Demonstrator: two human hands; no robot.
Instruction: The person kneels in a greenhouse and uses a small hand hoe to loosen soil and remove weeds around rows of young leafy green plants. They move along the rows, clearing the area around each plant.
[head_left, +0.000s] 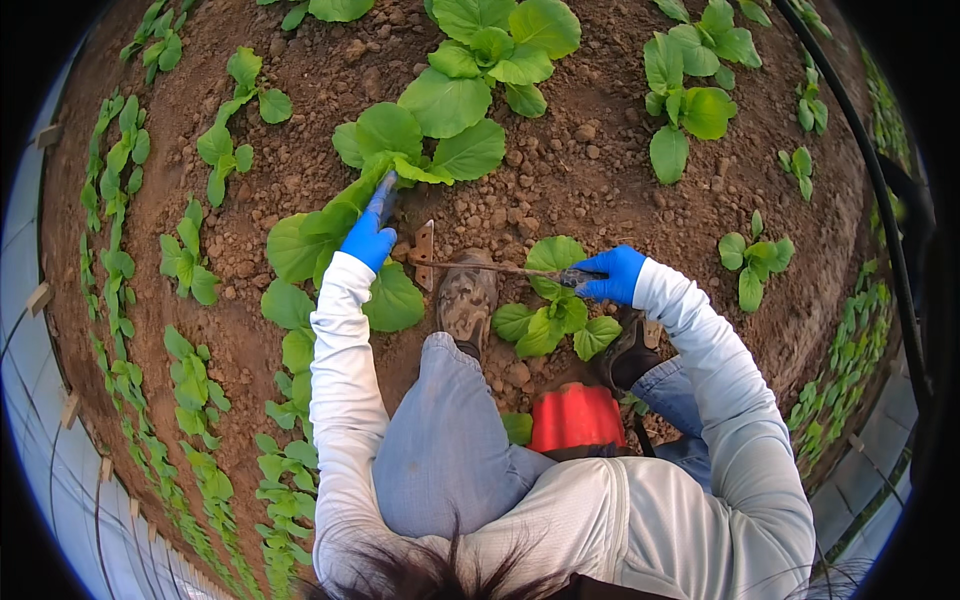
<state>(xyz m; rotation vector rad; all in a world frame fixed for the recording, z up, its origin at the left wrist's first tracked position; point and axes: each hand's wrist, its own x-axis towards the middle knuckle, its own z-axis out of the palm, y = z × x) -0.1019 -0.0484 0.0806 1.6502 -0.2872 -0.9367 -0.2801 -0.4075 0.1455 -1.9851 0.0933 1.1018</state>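
Note:
My left hand (371, 229), in a blue glove, reaches among the leafy green plants left of centre. Its extended finger touches the base of a broad-leaved plant (390, 139); whether it pinches a leaf cannot be told. My right hand (611, 274), gloved in blue too, is closed on the dark grip of a hand hoe (495, 267). The hoe's thin shaft runs left, over my shoe, to a rusty metal blade (424, 255) on the soil beside the left hand. Under the shaft, between my shoes, grows a smaller leafy plant (551, 319).
Rows of young plants (191, 255) stand in cloddy brown soil (585, 195) on both sides. A camouflage-patterned shoe (466, 296) is near the hoe blade. Behind the small plant is a red object (577, 416). A black hose or cable (870, 142) curves down the right side.

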